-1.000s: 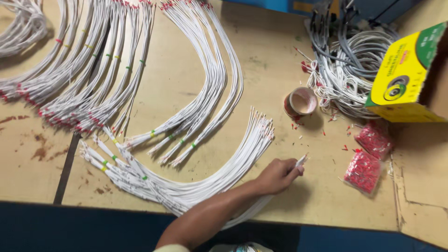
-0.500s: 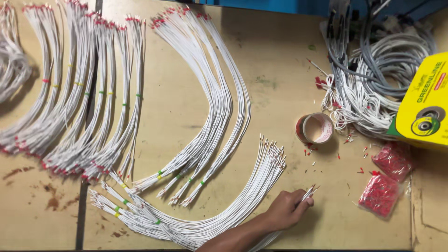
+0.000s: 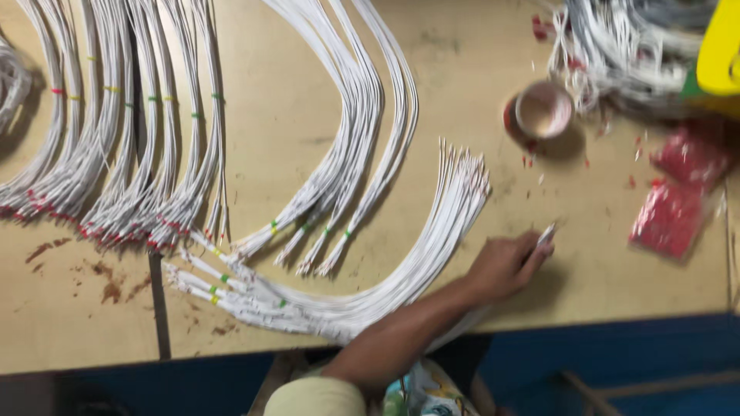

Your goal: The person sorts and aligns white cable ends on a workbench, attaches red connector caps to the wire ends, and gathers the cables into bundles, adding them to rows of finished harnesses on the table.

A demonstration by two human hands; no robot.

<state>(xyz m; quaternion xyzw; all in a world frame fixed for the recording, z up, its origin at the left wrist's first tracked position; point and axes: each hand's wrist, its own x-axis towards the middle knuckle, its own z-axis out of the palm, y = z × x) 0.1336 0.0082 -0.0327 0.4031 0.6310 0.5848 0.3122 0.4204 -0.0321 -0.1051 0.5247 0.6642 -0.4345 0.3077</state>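
The right hand [image 3: 505, 266] pinches a white wire [image 3: 546, 234] beside the curved wire bundle [image 3: 432, 246] on the wooden table [image 3: 601, 277], left hand unseen; a careless sweep could scatter that bundle.

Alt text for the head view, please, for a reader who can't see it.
A right hand rests on a wooden table, pinching a few white wires beside a curved wire bundle. More banded bundles fan across the left; a small cup and red bags lie right. The picture is blurred.
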